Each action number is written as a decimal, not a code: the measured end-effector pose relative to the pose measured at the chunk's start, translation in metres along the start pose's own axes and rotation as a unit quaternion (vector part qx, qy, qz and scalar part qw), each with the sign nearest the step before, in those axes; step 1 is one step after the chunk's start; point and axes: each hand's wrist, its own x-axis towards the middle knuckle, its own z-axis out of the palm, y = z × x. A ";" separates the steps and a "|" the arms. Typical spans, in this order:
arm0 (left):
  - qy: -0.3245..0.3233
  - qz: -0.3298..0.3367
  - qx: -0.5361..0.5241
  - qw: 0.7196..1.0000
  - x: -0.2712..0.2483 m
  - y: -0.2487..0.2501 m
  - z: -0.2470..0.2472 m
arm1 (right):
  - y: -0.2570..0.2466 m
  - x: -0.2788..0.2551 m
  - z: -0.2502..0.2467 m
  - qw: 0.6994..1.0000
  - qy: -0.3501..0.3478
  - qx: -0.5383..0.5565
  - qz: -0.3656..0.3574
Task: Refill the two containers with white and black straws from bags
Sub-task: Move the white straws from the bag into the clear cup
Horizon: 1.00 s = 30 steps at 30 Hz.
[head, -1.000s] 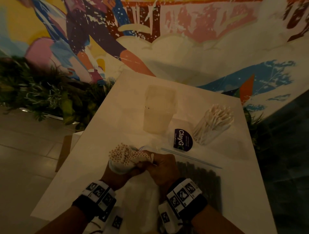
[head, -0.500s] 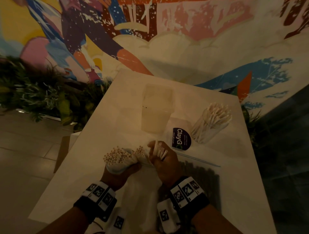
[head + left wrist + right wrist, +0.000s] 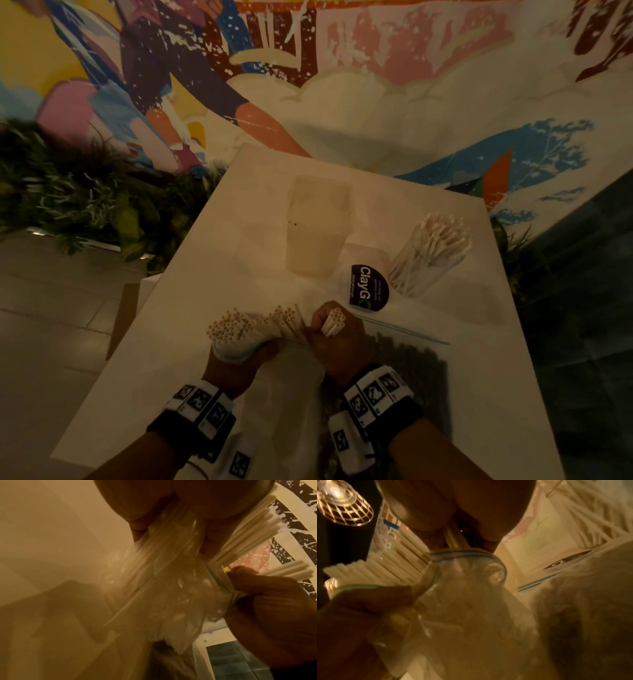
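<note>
**Small bunch of white straws lifted clear of the bag**

On the surface (image 3: 191, 308), the straw-filled container (image 3: 430, 255) stands ahead and right, nearest the right hand (image 3: 337, 337), which clamps a small bunch (image 3: 332, 321), long axis upright. The left hand (image 3: 239, 363) grips the bagged white straws (image 3: 236, 329). Only the wrist views show the bag (image 3: 164, 588) crumpled beneath.
</note>
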 end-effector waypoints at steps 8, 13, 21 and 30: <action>-0.021 0.060 0.027 0.998 -0.003 0.012 0.001 | 0.005 0.000 0.004 0.992 -0.079 -0.090 0.037; -0.033 0.055 0.035 0.997 -0.003 0.009 0.002 | -0.009 0.000 -0.006 0.998 -0.033 0.037 0.044; -0.043 0.053 0.053 0.996 -0.001 -0.002 -0.001 | -0.036 0.004 -0.021 0.986 -0.039 0.157 0.035; -0.058 0.067 0.068 0.994 -0.003 0.004 -0.001 | -0.059 0.006 -0.029 0.960 -0.014 0.280 -0.002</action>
